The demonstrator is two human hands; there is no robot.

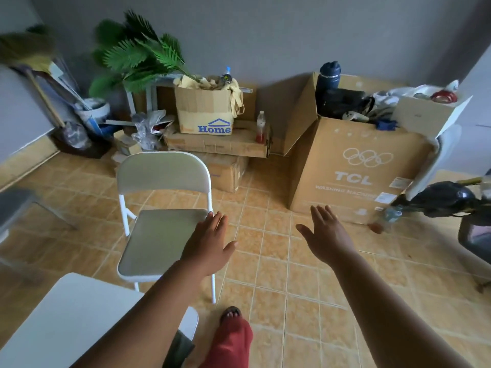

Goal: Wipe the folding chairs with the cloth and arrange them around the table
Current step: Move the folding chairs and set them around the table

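- Near the folding chair [162,221], left of centre, the left hand [210,245] is lying open at its seat edge; leaning there risks tipping it.
- Right hand [328,235] is hovering released, empty; no cloth is showing, so wiping may get skipped.
- Table [74,320] corner is crowding near-left.

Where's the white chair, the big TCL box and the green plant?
white chair [159,240]: head view, on the seat.
TCL box [353,171]: head view, on its front side.
green plant [138,54]: head view, on the leaves.

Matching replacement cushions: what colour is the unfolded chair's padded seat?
Light grey-beige, on the white metal folding chair; its padded seat shows best in the head view.
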